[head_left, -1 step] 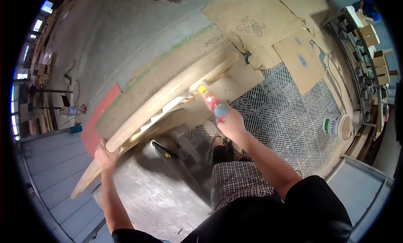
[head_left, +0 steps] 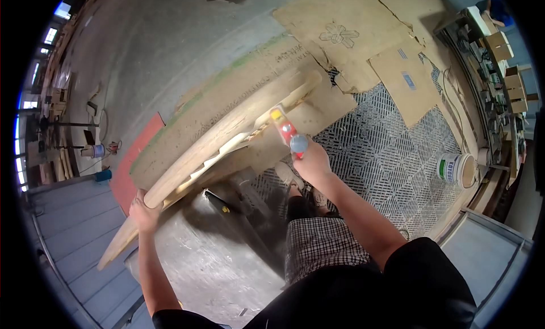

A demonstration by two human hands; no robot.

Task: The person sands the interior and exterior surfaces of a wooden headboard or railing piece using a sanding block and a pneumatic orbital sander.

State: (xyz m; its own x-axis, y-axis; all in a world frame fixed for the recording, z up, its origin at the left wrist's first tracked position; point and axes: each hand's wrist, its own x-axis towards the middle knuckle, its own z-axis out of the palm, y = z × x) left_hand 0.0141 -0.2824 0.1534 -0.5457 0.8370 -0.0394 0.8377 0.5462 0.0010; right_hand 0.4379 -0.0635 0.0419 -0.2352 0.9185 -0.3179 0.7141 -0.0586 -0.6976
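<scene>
A long, curved piece of pale wood [head_left: 213, 140] runs diagonally from the lower left to the upper middle, with stepped notches along its near side. Near its lower left end, my left hand [head_left: 144, 211] wraps round the wood. My right hand [head_left: 312, 163] is closed on a red hand tool [head_left: 288, 131] with a yellow front part and a round grey knob; its exact kind is unclear. The tool's front end is at the notched side of the wood; whether it touches is hard to tell. A black object with a yellow mark [head_left: 217, 202] lies nearer me.
A bare metal surface [head_left: 198, 266] is in front of me. Cardboard sheets [head_left: 346, 22] and dark grated matting [head_left: 374, 136] cover parts of the floor. A white bucket [head_left: 457, 171] stands at the right, near a loaded shelf [head_left: 482, 62]. Another person's blue clothing [head_left: 501, 12] shows far right.
The red tool has shifted slightly away from me along the wood and looks less blurred. My left hand and the wood are nearly where they were.
</scene>
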